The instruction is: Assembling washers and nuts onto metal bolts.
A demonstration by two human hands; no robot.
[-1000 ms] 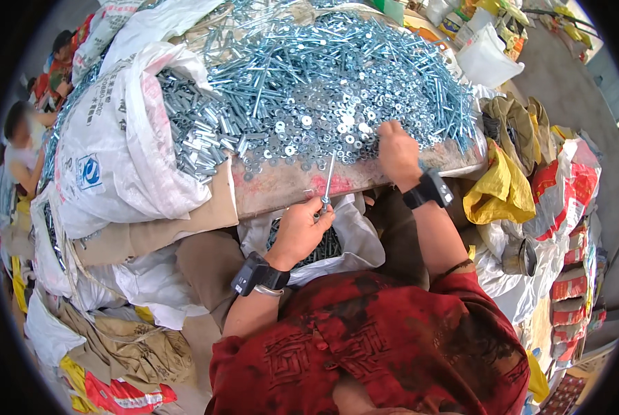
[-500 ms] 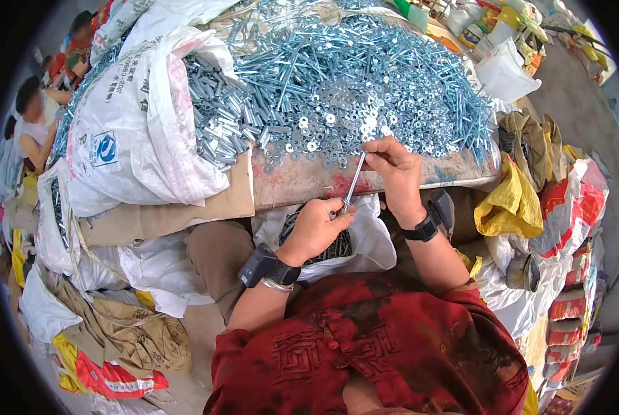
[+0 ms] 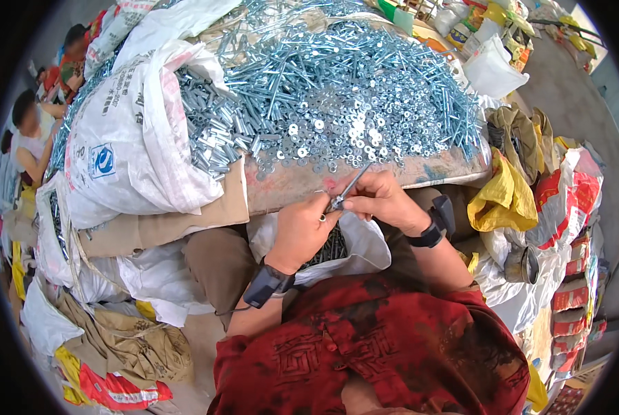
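My left hand (image 3: 301,229) pinches the lower end of a long silver bolt (image 3: 357,181) between thumb and fingers. The bolt slants up to the right, its thin tip pointing at the heap. My right hand (image 3: 380,199) is closed on the same bolt, thumb and fingers at its thicker lower part. Both hands nearly meet there, so the bolt's lower end is partly hidden. A small shiny ring-like piece (image 3: 322,218) shows at my left fingers; what it is I cannot make out. Just beyond the hands lie loose flat washers (image 3: 358,128) on the worktop.
Behind the washers rises a heap of long bolts (image 3: 282,76); metal sleeves (image 3: 216,142) spill from a white woven sack (image 3: 126,138) at the left. Below my hands, a white bag (image 3: 368,245) holds dark metal pieces. A yellow sack (image 3: 503,197) lies right. Another person (image 3: 33,135) sits far left.
My right hand has come down from the bolt's upper tip to its lower part, close against my left hand. The bolt leans over more to the right. The view has shifted slightly.
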